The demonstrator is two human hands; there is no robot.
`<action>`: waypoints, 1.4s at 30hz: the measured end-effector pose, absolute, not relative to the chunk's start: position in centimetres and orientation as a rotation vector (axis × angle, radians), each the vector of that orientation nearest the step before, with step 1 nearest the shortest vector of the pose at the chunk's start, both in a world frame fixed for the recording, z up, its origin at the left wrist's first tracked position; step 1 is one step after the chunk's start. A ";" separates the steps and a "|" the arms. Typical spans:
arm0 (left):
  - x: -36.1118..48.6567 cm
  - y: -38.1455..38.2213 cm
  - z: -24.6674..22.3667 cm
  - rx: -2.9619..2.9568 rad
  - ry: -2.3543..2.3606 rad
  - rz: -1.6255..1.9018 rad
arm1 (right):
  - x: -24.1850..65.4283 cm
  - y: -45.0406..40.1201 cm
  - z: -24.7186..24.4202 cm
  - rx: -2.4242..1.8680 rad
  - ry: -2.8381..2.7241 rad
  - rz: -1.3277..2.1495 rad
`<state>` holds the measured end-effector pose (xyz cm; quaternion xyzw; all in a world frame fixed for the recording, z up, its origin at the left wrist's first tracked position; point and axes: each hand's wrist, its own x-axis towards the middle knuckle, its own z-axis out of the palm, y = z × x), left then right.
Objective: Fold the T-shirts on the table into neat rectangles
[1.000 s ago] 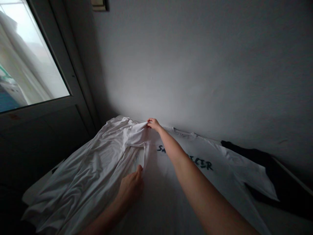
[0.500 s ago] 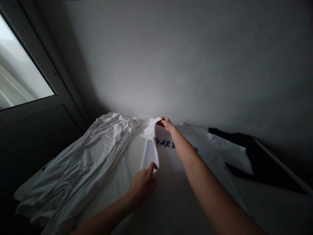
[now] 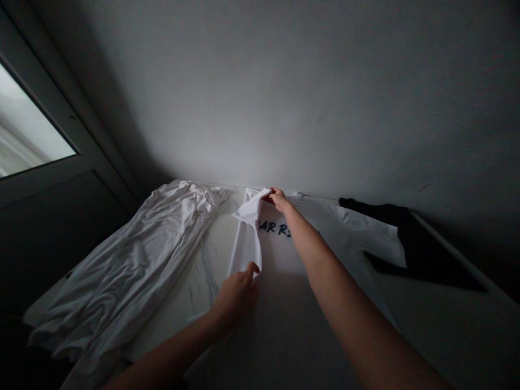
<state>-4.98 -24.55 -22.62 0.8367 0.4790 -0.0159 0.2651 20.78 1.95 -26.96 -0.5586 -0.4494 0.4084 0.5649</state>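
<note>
Nearby, crumpled white cloth [image 3: 134, 271]; left hand [image 3: 235, 295] and right hand [image 3: 278, 199] pinching white T-shirt [image 3: 280, 254]

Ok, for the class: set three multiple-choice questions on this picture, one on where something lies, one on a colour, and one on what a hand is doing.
1. Where does the crumpled white garment lie?
A) Beside the lettered white T-shirt, to its left in view
B) Spread over that T-shirt
C) Hanging on the wall

2. What colour is the lettering on the T-shirt?
A) Yellow
B) Dark blue
C) Red

3. What is the right hand doing?
A) Resting flat on the wall
B) Pinching a fold of white fabric
C) Tucked under the T-shirt

Answers:
1. A, it lies apart from the T-shirt.
2. B, the letters stand out dark on white.
3. B, its fingers close on the fold's top.
</note>
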 end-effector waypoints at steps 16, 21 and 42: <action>-4.0 -24.7 -23.7 2.194 1.290 -0.046 | 20.7 0.7 -26.5 -1.494 -1.074 0.889; -4.4 -25.4 -23.4 2.258 1.218 -0.129 | 21.1 0.1 -26.2 -1.642 -1.130 0.821; -1.0 -0.8 -22.8 2.337 1.677 0.310 | 21.6 3.5 -24.4 -1.707 -1.670 0.628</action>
